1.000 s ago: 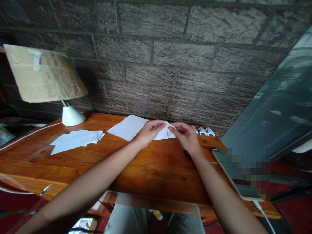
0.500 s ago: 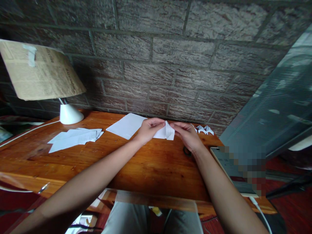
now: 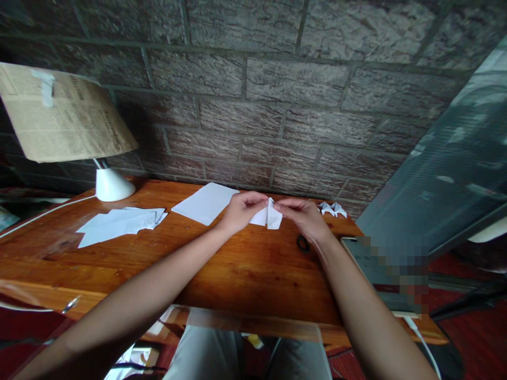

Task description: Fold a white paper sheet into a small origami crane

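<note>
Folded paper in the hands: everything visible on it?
The folded paper is white and thin-looking, with faint grey marks on its face. It narrows to a peak at the top and widens toward its lower edge. The left hand and right hand pinch it near the peak, one from each side. It is over the far part of the wooden table; contact with the tabletop can't be told. Whether the white panel at its left belongs to it is unclear.

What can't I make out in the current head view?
In the head view:
Folded paper: pinched parts, hidden by fingers of the left hand and right hand.
Small folded paper shapes: leftmost mostly hidden by the right hand.
Tablet: right part of screen, pixelated.
Newspaper-print lampshade: most text, too small and blurred.
</note>
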Demonstrator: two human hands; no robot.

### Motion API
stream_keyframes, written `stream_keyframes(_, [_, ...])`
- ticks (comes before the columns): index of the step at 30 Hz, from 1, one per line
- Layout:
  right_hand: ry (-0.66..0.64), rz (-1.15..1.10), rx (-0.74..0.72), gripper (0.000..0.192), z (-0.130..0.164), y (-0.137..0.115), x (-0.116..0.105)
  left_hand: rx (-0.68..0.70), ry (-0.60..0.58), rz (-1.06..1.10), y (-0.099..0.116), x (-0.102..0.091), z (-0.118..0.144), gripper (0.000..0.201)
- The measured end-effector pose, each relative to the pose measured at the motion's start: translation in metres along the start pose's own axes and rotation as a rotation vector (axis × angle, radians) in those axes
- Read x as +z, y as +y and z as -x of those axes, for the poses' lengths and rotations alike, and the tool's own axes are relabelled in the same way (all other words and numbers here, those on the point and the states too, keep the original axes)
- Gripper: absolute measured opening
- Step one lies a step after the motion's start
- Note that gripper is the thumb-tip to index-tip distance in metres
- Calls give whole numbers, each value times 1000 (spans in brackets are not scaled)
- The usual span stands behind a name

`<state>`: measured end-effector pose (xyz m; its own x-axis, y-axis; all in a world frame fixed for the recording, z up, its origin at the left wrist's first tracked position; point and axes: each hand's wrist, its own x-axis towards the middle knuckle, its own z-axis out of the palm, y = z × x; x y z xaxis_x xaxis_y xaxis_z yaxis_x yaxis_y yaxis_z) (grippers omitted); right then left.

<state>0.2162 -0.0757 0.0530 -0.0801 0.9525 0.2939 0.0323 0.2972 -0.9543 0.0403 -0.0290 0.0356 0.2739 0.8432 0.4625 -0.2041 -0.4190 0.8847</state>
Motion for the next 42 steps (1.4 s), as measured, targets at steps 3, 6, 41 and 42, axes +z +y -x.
stream_keyframes(3, [0, 51, -31, 23, 0, -2, 0, 2, 6, -8, 0, 0, 0, 33])
stream_keyframes(6, [9, 97, -48, 25, 1, -3, 1, 6, 7, -25, 1, 0, 1, 32])
stream_keyframes(41, [204, 108, -138, 26, 1, 6, 15, -100, 30, 130, 1, 4, 1, 35])
stream_keyframes(42, [203, 106, -139, 26, 1, 6, 16, -103, 27, 140, 1, 4, 1, 35])
